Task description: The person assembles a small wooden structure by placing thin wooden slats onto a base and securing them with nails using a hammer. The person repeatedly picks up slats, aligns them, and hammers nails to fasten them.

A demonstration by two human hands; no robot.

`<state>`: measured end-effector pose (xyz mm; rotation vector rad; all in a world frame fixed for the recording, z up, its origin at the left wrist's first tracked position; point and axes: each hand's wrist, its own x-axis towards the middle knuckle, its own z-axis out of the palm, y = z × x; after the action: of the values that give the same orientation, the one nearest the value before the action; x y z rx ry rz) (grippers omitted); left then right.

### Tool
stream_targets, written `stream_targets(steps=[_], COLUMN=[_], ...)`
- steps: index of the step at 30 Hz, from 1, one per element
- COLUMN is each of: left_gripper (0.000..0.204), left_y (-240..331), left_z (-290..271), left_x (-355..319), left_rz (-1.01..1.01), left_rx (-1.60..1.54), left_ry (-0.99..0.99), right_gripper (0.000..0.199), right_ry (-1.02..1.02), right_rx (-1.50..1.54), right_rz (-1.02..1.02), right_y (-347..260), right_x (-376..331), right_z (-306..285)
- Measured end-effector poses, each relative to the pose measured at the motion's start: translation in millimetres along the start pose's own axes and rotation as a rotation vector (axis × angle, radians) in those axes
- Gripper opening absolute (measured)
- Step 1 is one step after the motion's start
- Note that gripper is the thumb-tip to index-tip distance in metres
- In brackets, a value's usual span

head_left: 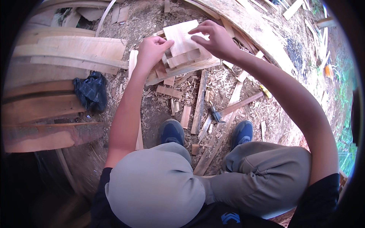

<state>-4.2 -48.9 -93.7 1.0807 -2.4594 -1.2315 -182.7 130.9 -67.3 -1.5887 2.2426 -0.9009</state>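
Note:
A pale, flat wooden board (pixel 181 38) lies tilted on a small stack of wood in front of me. My left hand (pixel 153 49) is closed at its left edge, with the thumb along the edge and the fingers bent beside it; the fingertips' grip is partly hidden. Over the board's right side is my right hand (pixel 216 40), its thumb and forefinger apart and nothing visible between them. A short wooden block (pixel 183 58) sits at the board's near end. Beneath everything is a thicker plank (pixel 205 64).
A hammer (pixel 239 105) with a wooden handle lies on the ground between my feet and the stack. Wood strips (pixel 200 100), offcuts and shavings surround it. Curved planks (pixel 72 49) and a black plastic bag (pixel 91 91) are at left; a long slab (pixel 247 28) lies far right.

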Motion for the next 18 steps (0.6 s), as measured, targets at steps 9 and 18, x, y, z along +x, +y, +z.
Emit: stream_targets(steps=[9, 18], left_gripper=[0.04, 0.04], left_y=[12, 6], left_z=[-1, -2], left_x=[-3, -7], left_rz=[-0.025, -0.02], left_rx=[0.088, 0.087], left_ry=[0.002, 0.028], right_gripper=[0.028, 0.024], right_ry=[-0.162, -0.125], right_rx=[-0.13, -0.128], right_rz=[-0.537, -0.475], right_y=[7, -7], right_x=[-15, -22], right_z=[8, 8])
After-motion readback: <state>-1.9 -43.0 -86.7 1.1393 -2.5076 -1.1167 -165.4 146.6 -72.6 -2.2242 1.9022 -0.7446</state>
